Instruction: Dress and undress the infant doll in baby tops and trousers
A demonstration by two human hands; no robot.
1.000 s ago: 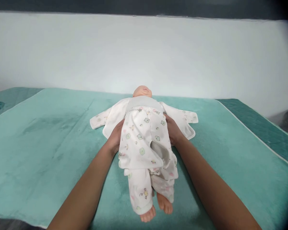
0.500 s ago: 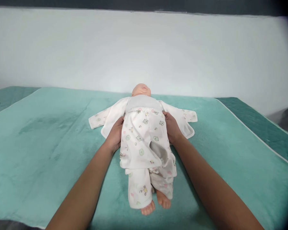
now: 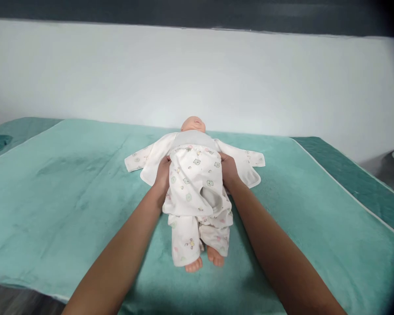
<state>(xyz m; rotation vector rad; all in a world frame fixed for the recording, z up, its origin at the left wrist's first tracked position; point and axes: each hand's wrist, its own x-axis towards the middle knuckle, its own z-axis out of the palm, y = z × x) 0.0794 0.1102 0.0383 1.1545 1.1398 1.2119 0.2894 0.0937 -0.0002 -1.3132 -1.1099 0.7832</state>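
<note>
A baby doll (image 3: 193, 124) lies on its back, head toward the wall and bare feet toward me. White printed baby pants (image 3: 197, 179) cover its legs and reach up to the belly, with a gap showing at the crotch. At the left side of the waistband my left hand (image 3: 163, 175) grips the pants, thumb on top. My right hand (image 3: 229, 169) holds the opposite side of the waistband in the same way. Beneath the doll a white baby shirt (image 3: 246, 168) is spread, its sleeves stretched out to both sides. Most of my fingertips are hidden behind the cloth.
A teal blanket (image 3: 85, 197) covers the surface under the doll, with some creases at the left. Darker green cloth (image 3: 348, 179) shows beyond its right edge. Behind stands a white wall (image 3: 197, 74) with a dark band above. Grey floor (image 3: 16, 302) appears at lower left.
The view has shifted slightly, so the doll's feet appear higher in the picture. Both hands stay at the waistband, which sits about where it was on the belly.
</note>
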